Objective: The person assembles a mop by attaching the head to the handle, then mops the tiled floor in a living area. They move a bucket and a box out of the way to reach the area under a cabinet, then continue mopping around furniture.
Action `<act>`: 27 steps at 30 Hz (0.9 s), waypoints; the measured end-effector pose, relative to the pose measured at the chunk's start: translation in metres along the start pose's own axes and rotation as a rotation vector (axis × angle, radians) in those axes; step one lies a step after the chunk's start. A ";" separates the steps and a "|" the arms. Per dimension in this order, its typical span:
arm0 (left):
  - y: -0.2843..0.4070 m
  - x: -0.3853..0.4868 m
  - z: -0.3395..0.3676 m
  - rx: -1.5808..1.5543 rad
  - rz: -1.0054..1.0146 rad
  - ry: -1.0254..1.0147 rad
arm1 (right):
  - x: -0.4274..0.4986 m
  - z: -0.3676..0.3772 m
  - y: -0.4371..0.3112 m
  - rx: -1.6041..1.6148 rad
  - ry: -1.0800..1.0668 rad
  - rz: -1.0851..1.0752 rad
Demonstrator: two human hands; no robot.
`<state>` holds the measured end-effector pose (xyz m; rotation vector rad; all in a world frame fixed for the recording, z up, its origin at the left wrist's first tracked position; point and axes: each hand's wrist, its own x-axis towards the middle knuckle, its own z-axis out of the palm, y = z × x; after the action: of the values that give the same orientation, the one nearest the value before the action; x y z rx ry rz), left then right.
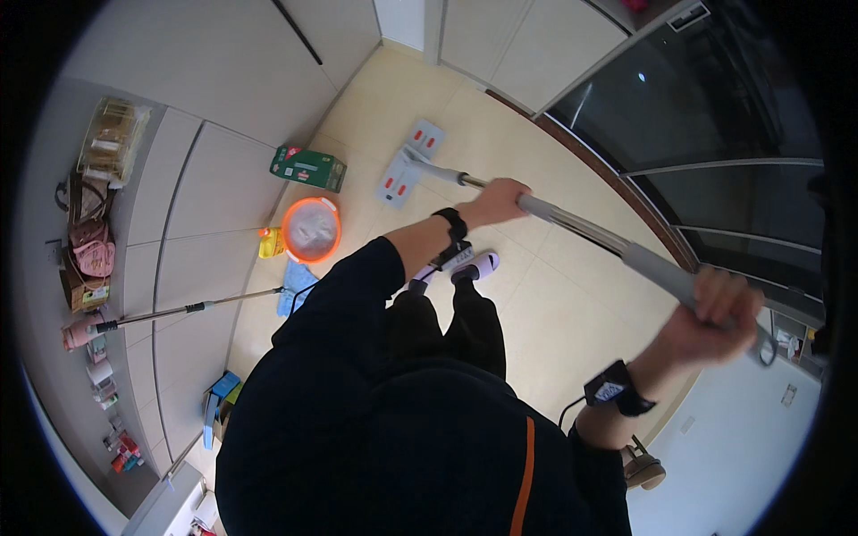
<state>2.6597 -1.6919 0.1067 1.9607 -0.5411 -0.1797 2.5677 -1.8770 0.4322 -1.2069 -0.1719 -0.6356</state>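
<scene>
A flat mop's long metal handle (pixel 586 229) slants across the view, with grey grip sleeves on it. My left hand (pixel 495 201) is closed around its lower part. Near the top end, my right hand (pixel 714 321) wraps the grey grip, just below a hanging loop (pixel 768 350). The rectangular mop head (pixel 400 179), grey with red marks on its upper face, lies flat on the pale tiled floor (pixel 529 295). It is ahead of my feet, which wear light purple slippers (pixel 484 264).
An orange basin (pixel 286 231) with cloudy contents stands left, by a yellow bottle (pixel 271 244) and a green box (pixel 310 169). A second mop with a blue pad (pixel 293 285) leans against the cabinets (pixel 208 181). Glass sliding doors (pixel 643 107) line the right, above a dark sill (pixel 596 167).
</scene>
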 end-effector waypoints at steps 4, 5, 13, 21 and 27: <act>-0.034 -0.041 -0.071 0.015 -0.192 0.095 | -0.008 0.071 0.039 0.107 -0.149 0.060; -0.041 -0.049 -0.083 0.064 -0.198 0.119 | -0.011 0.084 0.044 0.120 -0.193 0.062; -0.058 -0.100 -0.097 -0.009 -0.160 0.178 | -0.052 0.107 0.049 0.038 -0.261 0.258; 0.021 -0.074 0.051 -0.195 0.012 -0.040 | -0.062 0.051 -0.062 -0.387 -0.337 0.001; 0.062 -0.045 0.117 -0.327 0.092 -0.228 | -0.082 0.044 -0.077 -0.527 -0.137 -0.065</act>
<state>2.5595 -1.7899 0.1050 1.6032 -0.7017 -0.4110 2.4685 -1.8232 0.4740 -1.7610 -0.1632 -0.6770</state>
